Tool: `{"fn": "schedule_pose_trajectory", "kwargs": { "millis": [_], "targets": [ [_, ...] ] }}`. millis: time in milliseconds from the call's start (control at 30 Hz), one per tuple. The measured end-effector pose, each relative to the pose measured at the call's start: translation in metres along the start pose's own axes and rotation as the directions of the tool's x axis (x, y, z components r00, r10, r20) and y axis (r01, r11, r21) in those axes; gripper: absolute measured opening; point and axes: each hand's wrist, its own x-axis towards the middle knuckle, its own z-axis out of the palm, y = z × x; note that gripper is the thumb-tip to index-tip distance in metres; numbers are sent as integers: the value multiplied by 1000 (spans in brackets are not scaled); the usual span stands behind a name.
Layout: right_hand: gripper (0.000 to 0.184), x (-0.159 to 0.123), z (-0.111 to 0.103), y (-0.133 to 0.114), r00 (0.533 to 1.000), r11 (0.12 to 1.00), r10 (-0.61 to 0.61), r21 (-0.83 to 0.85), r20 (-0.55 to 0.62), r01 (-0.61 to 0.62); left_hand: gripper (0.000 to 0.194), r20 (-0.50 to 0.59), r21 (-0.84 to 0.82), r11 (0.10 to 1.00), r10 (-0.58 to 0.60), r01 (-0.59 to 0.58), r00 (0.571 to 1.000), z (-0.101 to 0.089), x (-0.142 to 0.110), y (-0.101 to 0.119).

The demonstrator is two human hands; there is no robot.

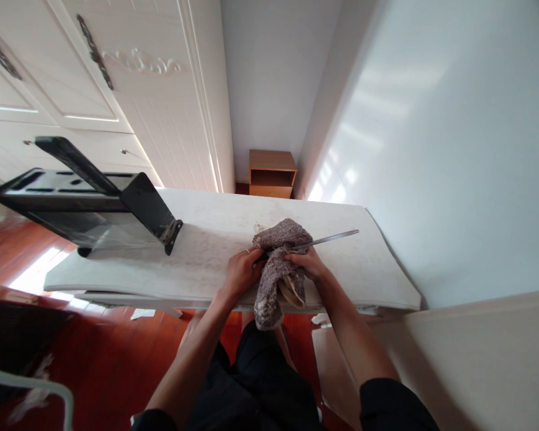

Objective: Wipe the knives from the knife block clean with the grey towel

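A long thin metal tool [336,237], blade or rod I cannot tell, passes through a shaggy grey-brown cloth [272,281] above the white tabletop. Its bare end points to the right. My left hand [242,272], with a ring on one finger, is closed around the tool's dark end at the cloth's left side. On the other side, my right hand [309,263] grips the cloth around the metal, thumb on top. Folds of cloth hide part of the tool and some fingertips. The lower part of the cloth hangs over the table's near edge.
A black metal frame with a slanted arm [78,164] stands on the left of the stained white table [206,239]. Behind are white cupboards [161,108] and a small wooden cabinet [272,158]. A glossy pale panel [453,149] rises at the right. The floor [103,365] is reddish wood.
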Motion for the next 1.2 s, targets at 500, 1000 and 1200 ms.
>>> {"fn": "schedule_pose_trajectory", "kwargs": {
  "millis": [500, 1000, 1200],
  "targets": [
    [46, 27, -21, 0, 990, 971, -137, -194, 14, 137, 20, -91, -126, 989, -84, 73, 992, 10, 3, -4],
    [63, 15, -19, -14, 963, 983, -182, -9, -199, 184, 32, -295, -177, 984, -75, 22, 952, 4, 0, 1],
    [66, 14, -19, -20, 934, 968, -224, 46, -277, 246, 33, -223, -479, 871, -245, 112, 944, 0, 1, 2]
  ]
}}
